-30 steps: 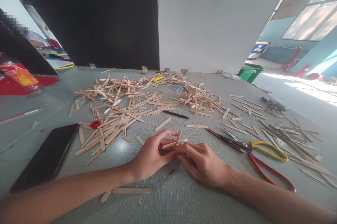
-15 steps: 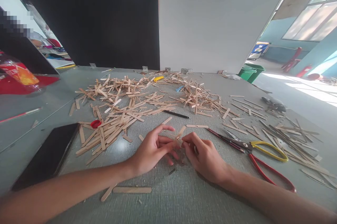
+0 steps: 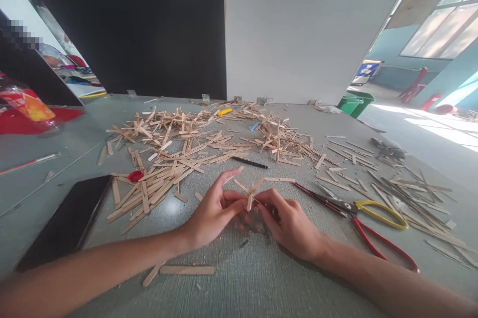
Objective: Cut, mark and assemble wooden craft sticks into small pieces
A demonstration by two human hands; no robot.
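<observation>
A small propeller-like cross of wooden craft stick pieces (image 3: pixel 256 185) is up off the table between my hands, its blades fanned out from one middle point. My left hand (image 3: pixel 217 211) has its thumb and lower fingers closed at the cross's left side, while the index finger sticks out above. From the other side, my right hand (image 3: pixel 291 221) pinches a thin stick that runs into the cross's middle; the curled fingers hide its far end. Just beyond my hands lie a black pen (image 3: pixel 250 162) and a single craft stick (image 3: pixel 279 179).
Craft sticks (image 3: pixel 164 178) are heaped across the table's middle. To the right are scissors-like cutters (image 3: pixel 373 213) with red and yellow handles and dark split strips (image 3: pixel 407 208). A black phone (image 3: pixel 67 221) lies left, near a bottle (image 3: pixel 28 104). A panel (image 3: pixel 298 29) stands behind.
The cross has turned and now shows its blades more clearly, one pointing down toward me. My left thumb and fingers have shifted slightly against it; my right hand has barely moved.
</observation>
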